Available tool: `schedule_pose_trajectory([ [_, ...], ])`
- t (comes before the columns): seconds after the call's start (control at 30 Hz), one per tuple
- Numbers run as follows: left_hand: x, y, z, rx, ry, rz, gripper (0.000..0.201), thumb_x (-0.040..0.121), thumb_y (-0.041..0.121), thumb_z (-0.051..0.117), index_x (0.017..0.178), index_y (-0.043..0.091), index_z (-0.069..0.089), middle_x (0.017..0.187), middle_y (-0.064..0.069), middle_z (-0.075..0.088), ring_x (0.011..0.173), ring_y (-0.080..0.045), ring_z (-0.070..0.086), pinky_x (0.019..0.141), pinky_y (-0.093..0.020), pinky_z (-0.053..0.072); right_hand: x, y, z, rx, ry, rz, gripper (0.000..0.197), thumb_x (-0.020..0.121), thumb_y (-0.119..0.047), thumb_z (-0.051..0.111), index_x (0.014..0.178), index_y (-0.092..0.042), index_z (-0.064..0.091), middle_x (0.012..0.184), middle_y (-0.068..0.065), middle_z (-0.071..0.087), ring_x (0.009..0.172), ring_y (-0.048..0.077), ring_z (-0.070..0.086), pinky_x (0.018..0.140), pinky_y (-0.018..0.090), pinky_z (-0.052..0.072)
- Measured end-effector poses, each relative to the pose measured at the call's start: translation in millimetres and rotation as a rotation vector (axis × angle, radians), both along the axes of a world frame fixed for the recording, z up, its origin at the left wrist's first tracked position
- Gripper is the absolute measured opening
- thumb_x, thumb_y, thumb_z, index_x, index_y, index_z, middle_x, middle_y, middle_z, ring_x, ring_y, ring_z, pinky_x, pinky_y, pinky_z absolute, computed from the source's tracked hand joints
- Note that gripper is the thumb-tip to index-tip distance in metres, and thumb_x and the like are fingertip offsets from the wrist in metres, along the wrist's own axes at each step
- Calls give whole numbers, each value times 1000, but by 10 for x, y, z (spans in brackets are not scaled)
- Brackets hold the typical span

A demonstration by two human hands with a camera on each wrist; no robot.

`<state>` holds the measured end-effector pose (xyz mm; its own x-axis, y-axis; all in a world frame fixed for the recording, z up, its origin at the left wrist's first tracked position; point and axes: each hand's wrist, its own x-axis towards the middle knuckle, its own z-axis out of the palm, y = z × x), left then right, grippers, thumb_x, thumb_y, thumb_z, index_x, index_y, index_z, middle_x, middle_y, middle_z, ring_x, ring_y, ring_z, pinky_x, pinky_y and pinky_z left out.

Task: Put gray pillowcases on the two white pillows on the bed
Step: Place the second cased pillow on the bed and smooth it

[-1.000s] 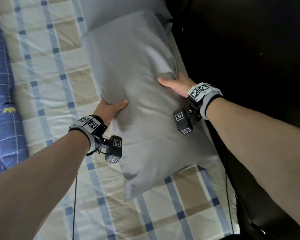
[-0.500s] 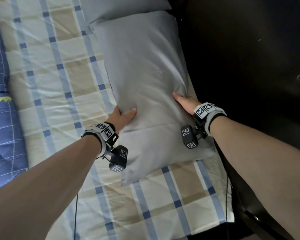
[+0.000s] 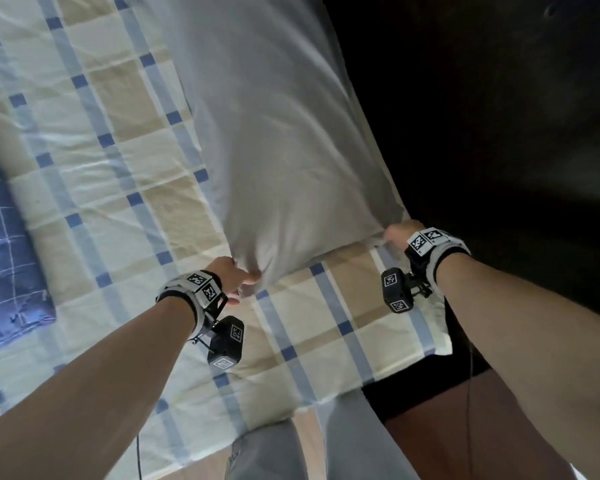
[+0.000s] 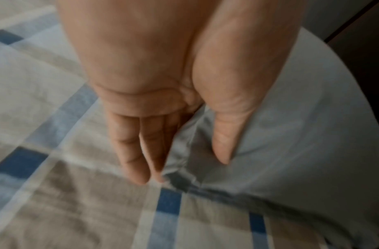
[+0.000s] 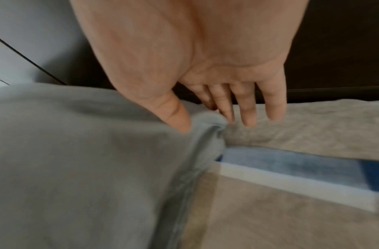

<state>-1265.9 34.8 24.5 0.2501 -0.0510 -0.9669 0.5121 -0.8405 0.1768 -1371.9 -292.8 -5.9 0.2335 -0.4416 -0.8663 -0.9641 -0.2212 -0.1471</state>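
A pillow in a gray pillowcase (image 3: 284, 150) lies lengthwise along the right side of the bed. My left hand (image 3: 243, 282) pinches its near left corner; in the left wrist view the thumb (image 4: 224, 143) and fingers (image 4: 137, 151) squeeze a fold of the gray pillowcase (image 4: 290, 151). My right hand (image 3: 397, 233) holds the near right corner. In the right wrist view the thumb (image 5: 175, 116) presses onto the bunched gray pillowcase (image 5: 77, 160) against the fingers (image 5: 227, 109). No white pillow fabric shows.
The bed carries a plaid sheet (image 3: 118, 168) in cream, tan and blue. A blue quilt (image 3: 7, 254) lies at the left edge. A dark panel (image 3: 499, 133) runs close along the pillow's right side. My legs (image 3: 361, 441) stand at the bed's near edge.
Both hands have slid from the pillow's sides down to its near corners and now pinch the fabric. The pillow lies flatter and straighter along the bed's right side.
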Motion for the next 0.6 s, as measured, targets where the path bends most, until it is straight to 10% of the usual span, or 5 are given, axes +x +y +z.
schedule_pose_trajectory([
  [0.13,-243,7,-41,-27,-37,194,15,91,4,63,82,0,51,68,-11,51,56,-18,49,40,-20,44,-275,157,-304,132,-56,-385,16,88,-17,52,91,-7,64,71,7,64,48,22,61,48,27,47],
  [0.33,-470,225,-73,-29,-81,205,14,89,5,66,87,4,52,75,-16,49,61,-19,49,44,-23,44,-247,393,-292,173,-233,-535,8,91,-10,56,96,-7,61,82,14,67,58,25,66,61,39,58],
  [0.6,-642,407,-159,-70,-150,242,11,90,4,63,87,3,53,72,-16,49,65,-22,50,52,-25,45,-199,413,-346,192,-406,-657,18,98,-11,45,90,-6,60,62,7,70,52,19,70,45,24,52],
])
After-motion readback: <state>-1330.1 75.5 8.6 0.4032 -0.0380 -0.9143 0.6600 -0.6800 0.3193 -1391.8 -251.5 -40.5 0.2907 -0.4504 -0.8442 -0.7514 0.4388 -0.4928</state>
